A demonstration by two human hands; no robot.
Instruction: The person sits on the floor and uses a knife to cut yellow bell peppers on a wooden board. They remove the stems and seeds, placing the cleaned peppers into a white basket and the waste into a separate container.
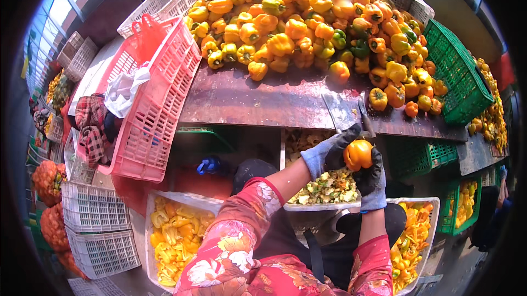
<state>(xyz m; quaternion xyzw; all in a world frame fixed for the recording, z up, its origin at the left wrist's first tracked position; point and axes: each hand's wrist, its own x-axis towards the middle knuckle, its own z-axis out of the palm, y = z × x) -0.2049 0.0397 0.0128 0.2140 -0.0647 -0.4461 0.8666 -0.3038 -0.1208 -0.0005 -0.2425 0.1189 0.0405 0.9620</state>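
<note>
An orange bell pepper sits between my two hands, just off the table's front edge. My right hand, in a grey-and-black glove, grips it from the right and below. On the pepper's left side is my left hand, gloved alike and closed against it; its fingertips are partly hidden. Beyond the hands, a thin metal blade and a hand tool with a dark handle lie at the table edge; their near ends are hard to make out. Below, a white crate holds pepper cores and scraps.
A heap of yellow and orange bell peppers covers the back of the reddish table. A pink crate stands left, a green crate right. Crates of cut peppers flank my legs.
</note>
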